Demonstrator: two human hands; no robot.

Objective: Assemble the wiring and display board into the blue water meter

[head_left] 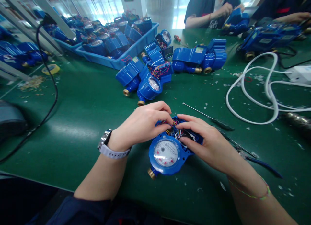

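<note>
A blue water meter (pixel 167 152) with a round white dial and a brass threaded end lies in front of me on the green table. Its housing behind the dial is uncovered, and thin coloured wires (pixel 178 133) fill it. My left hand (pixel 152 119) reaches in from the left, thumb and fingers pinched together at the wires. What exactly sits in that pinch is too small to make out. From the right, my right hand (pixel 204 137) bends its fingers around the housing's far and near sides, fingertips at the wires, gripping the meter.
Several blue meters (pixel 150 85) stand beyond my hands, near a blue crate (pixel 102 58) of more meters. A screwdriver (pixel 222 124) and pliers (pixel 262 165) lie to the right, by a white cable (pixel 272 111). A black cable (pixel 54 85) hangs at left. A co-worker's hands (pixel 224 9) work opposite.
</note>
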